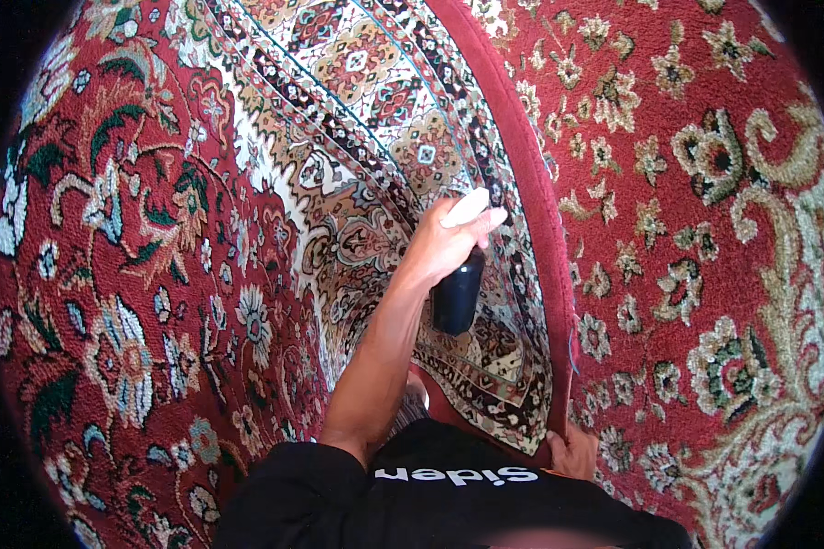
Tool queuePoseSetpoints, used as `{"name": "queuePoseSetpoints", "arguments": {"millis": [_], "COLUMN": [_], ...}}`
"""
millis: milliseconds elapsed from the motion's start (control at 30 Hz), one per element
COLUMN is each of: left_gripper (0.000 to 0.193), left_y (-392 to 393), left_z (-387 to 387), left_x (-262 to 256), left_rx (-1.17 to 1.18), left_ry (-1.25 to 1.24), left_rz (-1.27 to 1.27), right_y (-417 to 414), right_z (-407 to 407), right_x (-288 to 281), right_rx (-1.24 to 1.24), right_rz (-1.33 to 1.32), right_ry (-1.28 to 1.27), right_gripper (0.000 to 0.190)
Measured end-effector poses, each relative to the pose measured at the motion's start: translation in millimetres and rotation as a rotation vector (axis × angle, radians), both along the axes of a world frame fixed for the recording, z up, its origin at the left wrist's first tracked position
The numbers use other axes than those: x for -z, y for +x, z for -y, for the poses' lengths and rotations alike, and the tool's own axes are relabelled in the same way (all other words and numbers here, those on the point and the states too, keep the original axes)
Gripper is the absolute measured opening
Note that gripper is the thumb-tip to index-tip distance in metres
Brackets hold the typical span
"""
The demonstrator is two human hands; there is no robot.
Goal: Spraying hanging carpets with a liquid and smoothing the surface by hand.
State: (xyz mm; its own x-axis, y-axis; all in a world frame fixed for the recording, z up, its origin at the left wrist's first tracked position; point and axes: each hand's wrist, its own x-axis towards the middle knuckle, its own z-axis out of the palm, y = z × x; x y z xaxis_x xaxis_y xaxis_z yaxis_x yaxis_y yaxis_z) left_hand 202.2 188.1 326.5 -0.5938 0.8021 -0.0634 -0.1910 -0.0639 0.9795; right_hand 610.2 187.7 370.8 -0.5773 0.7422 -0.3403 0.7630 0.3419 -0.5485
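Note:
My left hand [446,237] is wrapped around the neck of a dark spray bottle [456,295] with a white spray head [468,208]. The bottle hangs upright over a patterned rug [374,103] with a plain red border [532,151]. Whether the bottle touches the pile, I cannot tell. At the lower right, close to my body, my right hand [573,449] grips the rug's raised edge near its corner. Its fingers are partly hidden behind that edge.
A red floral carpet [645,226] spreads along the right side. Another red floral carpet [158,274] with a cream-edged border fills the left, bulging toward the view. Part of a foot [419,384] shows below my left forearm, beside the black shirt [453,508], which bears writing.

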Motion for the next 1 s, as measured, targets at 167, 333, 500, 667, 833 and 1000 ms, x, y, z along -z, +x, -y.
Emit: {"name": "queuePoseSetpoints", "arguments": {"millis": [167, 333, 500, 667, 833, 1000], "left_gripper": [0.018, 0.018, 0.019, 0.019, 0.019, 0.019], "left_y": [-14.4, -39.3, -83.5, -121.1, -165.9, -178.2], "left_z": [-6.2, -4.4, -7.1, -19.1, -22.7, -12.1], "left_x": [-12.4, -55.4, -76.4, -128.8, -164.9, -168.1], "left_rx": [0.056, -0.029, -0.048, -0.098, -0.105, -0.142], "left_ry": [0.164, 0.026, 0.237, 0.114, 0.076, 0.104], "left_rz": [0.061, -0.068, -0.131, -0.222, -0.288, -0.162], "right_y": [20.9, 42.6, 66.5, 101.7, 119.9, 132.8], "right_z": [2.7, 4.2, 13.5, 21.3, 25.9, 34.4], "right_x": [15.9, 17.5, 24.4, 17.8, 24.0, 17.7], "right_rx": [-0.034, -0.124, -0.142, -0.165, -0.142, -0.142], "right_rz": [0.010, -0.053, -0.100, -0.105, -0.232, -0.139], "right_ry": [0.017, 0.090, 0.134, 0.091, 0.041, 0.115], "right_gripper": [0.023, 0.026, 0.024, 0.025, 0.024, 0.023]}}
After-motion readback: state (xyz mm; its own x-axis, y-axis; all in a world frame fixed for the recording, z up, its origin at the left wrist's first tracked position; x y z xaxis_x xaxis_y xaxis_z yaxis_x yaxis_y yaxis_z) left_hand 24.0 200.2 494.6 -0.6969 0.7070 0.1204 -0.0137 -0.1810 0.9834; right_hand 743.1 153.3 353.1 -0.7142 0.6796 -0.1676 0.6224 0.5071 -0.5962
